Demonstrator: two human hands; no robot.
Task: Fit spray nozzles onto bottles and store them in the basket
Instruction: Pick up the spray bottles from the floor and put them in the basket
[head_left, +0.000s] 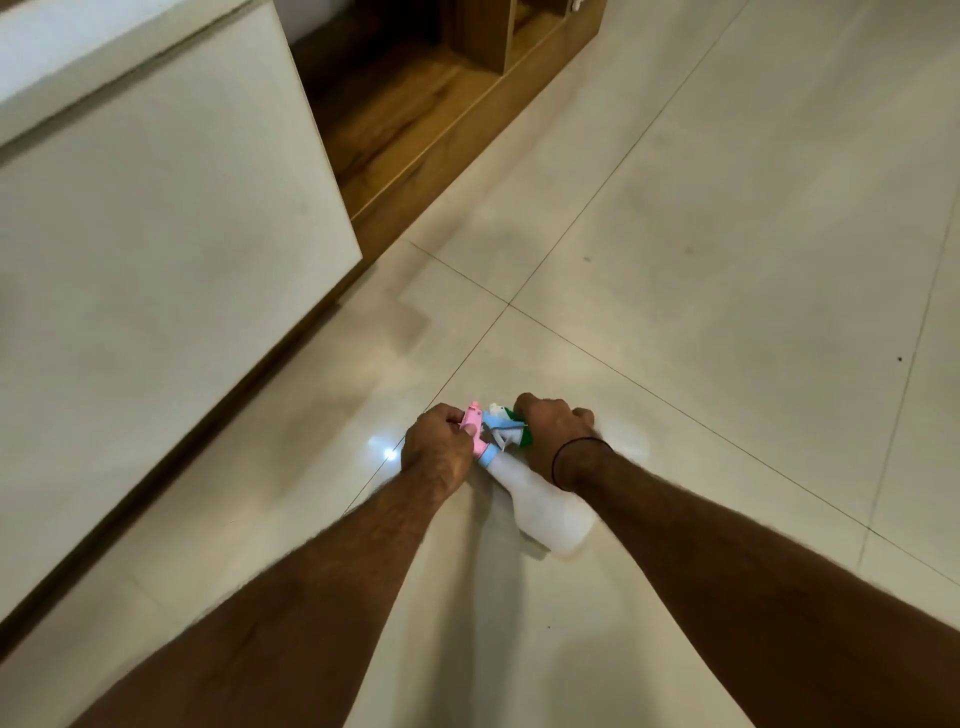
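A white spray bottle (543, 506) lies on the tiled floor, its pink and light-blue nozzle (477, 428) pointing away from me. My left hand (439, 449) grips that pink nozzle head. My right hand (556, 434) curls round a second nozzle with a green collar (519, 431) and a white tip, right beside the first one. Whatever bottle belongs to the green nozzle is hidden under my right hand and wrist. No basket is in view.
A tall white cabinet panel (156, 249) stands at the left. Behind it a low wooden shelf unit (415, 119) runs along the back. Cream floor tiles (727, 234) spread out to the right and front.
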